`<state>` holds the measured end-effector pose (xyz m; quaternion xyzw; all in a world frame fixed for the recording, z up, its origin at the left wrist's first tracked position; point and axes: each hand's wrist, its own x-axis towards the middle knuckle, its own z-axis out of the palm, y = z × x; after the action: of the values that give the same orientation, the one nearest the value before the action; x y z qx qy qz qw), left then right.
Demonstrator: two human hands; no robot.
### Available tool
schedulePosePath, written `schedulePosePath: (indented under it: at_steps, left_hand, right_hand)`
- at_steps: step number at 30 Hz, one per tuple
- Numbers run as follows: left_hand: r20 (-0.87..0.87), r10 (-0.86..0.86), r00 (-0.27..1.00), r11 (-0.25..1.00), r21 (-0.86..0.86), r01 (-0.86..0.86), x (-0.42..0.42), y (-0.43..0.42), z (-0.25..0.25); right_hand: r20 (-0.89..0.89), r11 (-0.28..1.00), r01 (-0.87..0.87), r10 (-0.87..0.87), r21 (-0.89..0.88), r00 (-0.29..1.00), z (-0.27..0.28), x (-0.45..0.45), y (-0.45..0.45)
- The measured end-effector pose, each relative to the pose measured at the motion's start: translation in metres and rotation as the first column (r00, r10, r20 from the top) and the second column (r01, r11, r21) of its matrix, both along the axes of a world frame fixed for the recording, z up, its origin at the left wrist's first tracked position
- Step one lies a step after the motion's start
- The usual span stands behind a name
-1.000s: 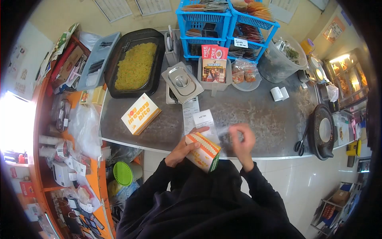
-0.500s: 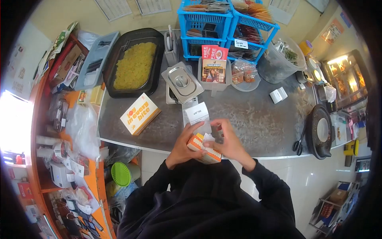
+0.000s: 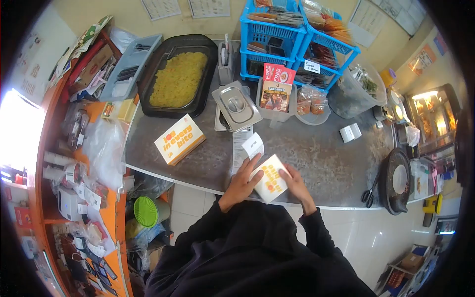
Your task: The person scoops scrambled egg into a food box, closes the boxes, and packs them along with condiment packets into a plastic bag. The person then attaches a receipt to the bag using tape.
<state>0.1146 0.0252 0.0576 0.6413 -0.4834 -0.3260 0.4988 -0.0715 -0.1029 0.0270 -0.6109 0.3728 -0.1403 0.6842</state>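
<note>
Between both hands, at the table's front edge, is a small white takeaway box with orange and yellow lettering on its upturned face. My left hand is closed on the box's left side. A curled white paper slip stands up just beyond its fingertips; whether the hand pinches the slip I cannot tell. My right hand grips the box's right side, fingers along the edge. Left of my hands, a larger closed box with "in every bite" lettering lies on the table. A long printed receipt lies flat beyond my left hand.
A black tray of yellow food and a steel lidded container stand at the back. Blue baskets hold packets. A flyer tub sits before them. At the right are scissors and a dark stone mortar.
The small box has been turned so its lettered face shows instead of its orange side. My right hand has moved from its near-top corner to the right side. The camera view has shifted slightly.
</note>
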Motion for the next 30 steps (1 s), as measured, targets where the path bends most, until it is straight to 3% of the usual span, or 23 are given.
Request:
schedulePosePath:
  at_steps: [1,3,4,7,8,9,11,12,14,17,19,22,24,27,30]
  left_hand:
    - [0.104,0.042,0.994,0.999,0.002,-0.042,0.001,0.002,0.005]
    - [0.312,0.112,0.943,0.993,-0.001,-0.117,0.004,0.009,0.018]
    - [0.276,0.188,0.943,0.982,-0.073,-0.174,0.006,0.011,0.021]
    - [0.020,0.132,0.991,0.986,-0.104,-0.129,0.015,0.018,0.042]
    - [-0.056,0.112,0.992,0.987,-0.109,-0.117,0.013,0.019,0.049]
    - [-0.131,0.093,0.987,0.988,-0.114,-0.108,0.011,0.021,0.056]
    - [-0.210,0.064,0.976,0.988,-0.123,-0.091,0.009,0.023,0.060]
    - [-0.217,0.053,0.975,0.988,-0.128,-0.083,0.008,0.024,0.061]
    - [-0.253,0.033,0.967,0.991,-0.117,-0.065,0.004,0.025,0.061]
    - [-0.268,0.044,0.962,0.991,-0.108,-0.076,-0.004,0.024,0.058]
    - [-0.180,0.118,0.977,0.978,-0.148,-0.145,-0.007,0.020,0.055]
    - [-0.694,0.172,0.699,0.932,-0.115,-0.344,-0.007,0.002,0.065]
    - [-0.681,0.184,0.709,0.963,-0.021,-0.270,-0.001,-0.004,0.065]
    - [-0.710,0.156,0.687,0.986,0.075,-0.147,0.008,-0.005,0.061]
    - [-0.686,0.137,0.715,0.990,0.105,-0.090,0.009,-0.004,0.057]
  right_hand:
    - [-0.015,0.998,0.042,-0.041,0.052,0.999,-0.007,-0.001,-0.007]
    - [-0.021,0.996,0.074,-0.075,-0.043,0.997,-0.014,0.000,-0.022]
    - [-0.021,0.991,0.093,-0.096,-0.092,0.995,-0.016,0.001,-0.031]
    - [-0.196,0.835,0.025,-0.158,-0.549,0.968,-0.034,0.007,-0.055]
    - [-0.293,0.625,-0.126,-0.172,-0.770,0.941,-0.036,0.009,-0.063]
    - [-0.313,0.461,-0.153,-0.294,-0.874,0.903,-0.029,0.013,-0.060]
    - [-0.263,0.095,-0.251,-0.525,-0.963,0.809,0.010,0.028,-0.041]
    - [-0.139,0.324,-0.022,-0.343,-0.946,0.929,0.030,0.036,-0.032]
    - [0.270,0.783,0.237,-0.092,-0.575,0.958,0.069,0.051,-0.008]
    - [0.360,0.916,0.163,-0.022,-0.367,0.933,0.100,0.062,0.020]
    - [0.360,0.924,0.151,-0.015,-0.351,0.933,0.099,0.061,0.022]
    - [0.288,0.903,0.067,0.065,-0.425,0.955,0.104,0.052,0.023]
    - [0.256,0.848,0.041,0.113,-0.529,0.960,0.104,0.048,0.024]
    - [0.244,0.665,0.063,0.182,-0.744,0.953,0.118,0.044,0.016]
    - [0.197,0.553,0.036,0.234,-0.832,0.952,0.121,0.040,0.012]
